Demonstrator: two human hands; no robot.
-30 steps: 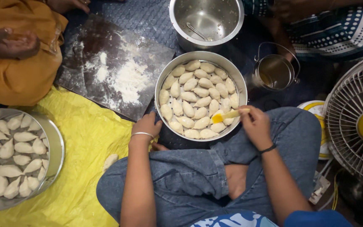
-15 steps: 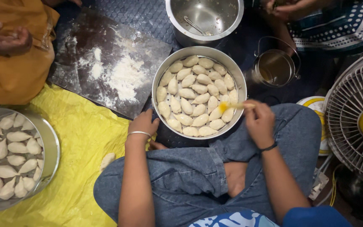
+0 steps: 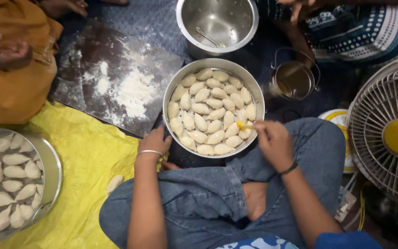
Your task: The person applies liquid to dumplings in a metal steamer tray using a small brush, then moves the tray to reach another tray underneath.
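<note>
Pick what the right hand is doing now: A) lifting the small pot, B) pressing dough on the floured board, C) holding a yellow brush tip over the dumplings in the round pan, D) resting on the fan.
C: the right hand holds a yellow-tipped brush over the dumplings at the pan's near right edge, while the left hand sits at the pan's near left rim.

legs: blue jeans | left wrist: silver bangle | right wrist: dark band | top: blue sleeve

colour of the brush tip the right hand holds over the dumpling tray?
Yellow-orange brush tip, pinched in the right hand over the round metal tray. Head view.
</note>
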